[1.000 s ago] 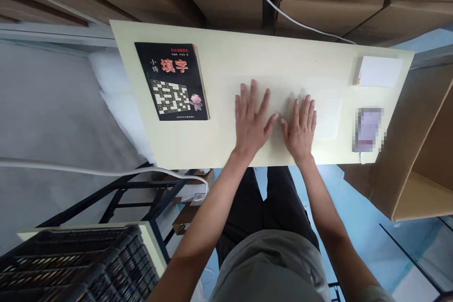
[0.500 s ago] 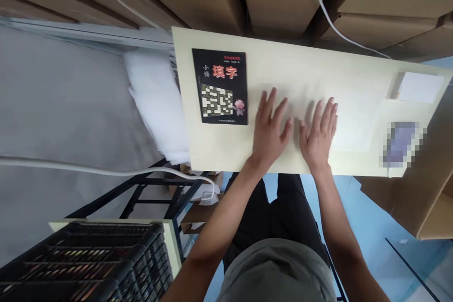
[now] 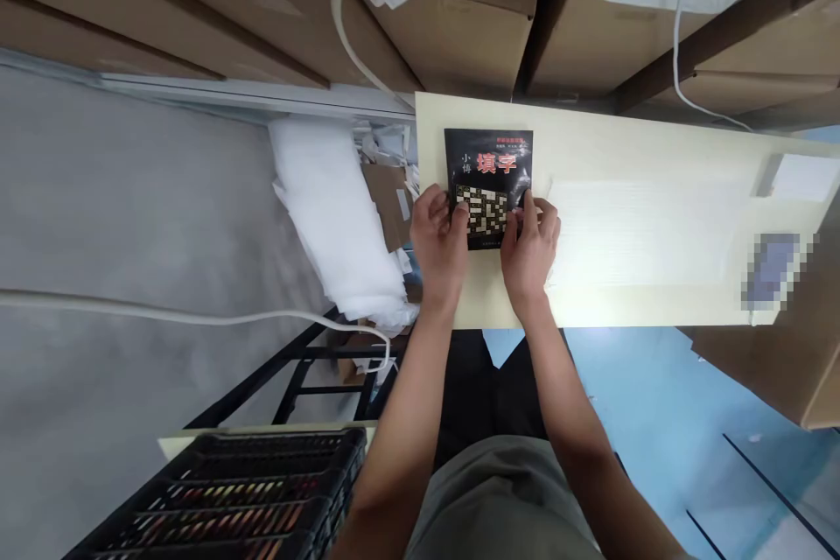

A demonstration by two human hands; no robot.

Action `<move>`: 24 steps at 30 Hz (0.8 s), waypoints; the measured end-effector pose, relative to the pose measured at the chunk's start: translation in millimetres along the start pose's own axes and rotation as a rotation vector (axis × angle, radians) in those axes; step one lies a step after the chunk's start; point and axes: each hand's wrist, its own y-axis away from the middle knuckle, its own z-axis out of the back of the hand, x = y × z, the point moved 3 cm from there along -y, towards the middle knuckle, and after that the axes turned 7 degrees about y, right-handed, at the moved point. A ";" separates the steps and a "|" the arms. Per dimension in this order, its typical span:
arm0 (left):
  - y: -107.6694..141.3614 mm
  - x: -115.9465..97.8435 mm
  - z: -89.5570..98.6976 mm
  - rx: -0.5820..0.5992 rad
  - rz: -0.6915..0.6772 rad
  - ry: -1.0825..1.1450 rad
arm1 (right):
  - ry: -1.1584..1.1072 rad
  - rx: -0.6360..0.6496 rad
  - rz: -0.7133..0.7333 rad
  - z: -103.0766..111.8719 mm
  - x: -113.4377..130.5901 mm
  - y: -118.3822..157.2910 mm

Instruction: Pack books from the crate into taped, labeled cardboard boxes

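Note:
A black book (image 3: 489,144) with red and white characters and a crossword grid is at the left end of the pale table (image 3: 610,306). My left hand (image 3: 441,236) grips its left edge, thumb on the cover. On the opposite edge, my right hand (image 3: 530,249) holds the book with thumb and fingers on the lower right part. A thin translucent sheet (image 3: 643,227) lies flat on the table to the right of my right hand.
A small white box (image 3: 804,178) and a blurred-out phone (image 3: 774,271) are at the table's right end. Cardboard boxes (image 3: 472,35) line the far side. White foam wrap (image 3: 334,219) hangs on the left; a black crate (image 3: 249,490) stands lower left.
Both hands have moved left from the sheet to the book and taken hold of its sides. The view has shifted, so the table appears farther right.

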 end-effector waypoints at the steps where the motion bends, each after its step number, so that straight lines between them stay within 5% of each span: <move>1: -3.8 -3.0 -0.7 0.010 0.028 0.049 | -0.017 0.000 -0.008 0.1 0.8 0.2; 7: 23.1 -63.1 2.4 0.045 -0.021 0.013 | -0.404 0.190 -0.032 9.8 3.5 0.1; 11: 78.4 -92.7 -26.0 0.032 -0.022 0.124 | -0.700 0.275 -0.090 56.4 -29.5 -4.1; 14: 114.8 -88.9 -82.3 0.065 0.047 0.223 | -0.698 0.274 -0.166 103.3 -96.4 -16.0; 20: 165.1 -43.3 -230.6 0.290 0.196 0.234 | -0.496 0.165 -0.336 180.3 -265.9 -39.5; 24: 182.3 -12.5 -287.9 0.348 0.127 0.054 | -0.364 0.069 -0.356 198.3 -326.1 -42.9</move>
